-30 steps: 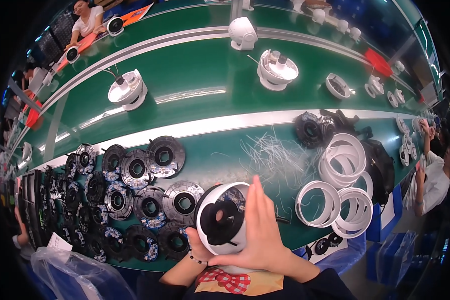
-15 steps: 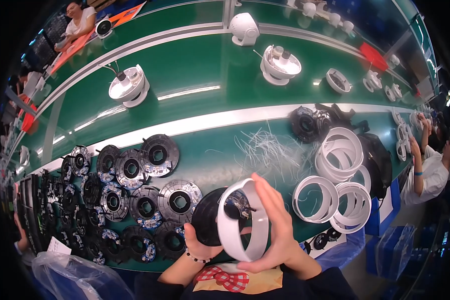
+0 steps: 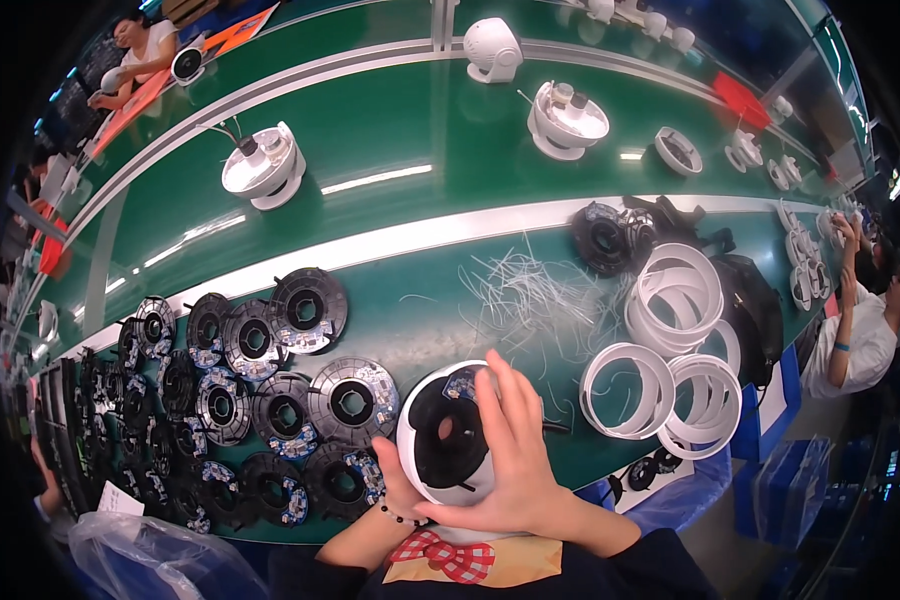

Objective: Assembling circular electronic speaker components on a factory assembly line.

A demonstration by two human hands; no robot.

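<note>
Right hand: right hand spread wide, fingers flat over the round white plastic housing with a black disc inside, holding it just above the green bench's near edge
Left hand: left hand mostly hidden, cupping the housing from below left
Left of it: black round circuit discs laid overlapping
Right of it: white plastic rings stacked together
Behind it: loose white wire offcuts, scattered

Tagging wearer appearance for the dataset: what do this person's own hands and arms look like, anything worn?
Both hands are bare, no gloves. The left hand has a thin dark bead bracelet at the wrist. The right hand shows no ring or band. Forearms are bare, and no sleeves reach the wrists.
</note>
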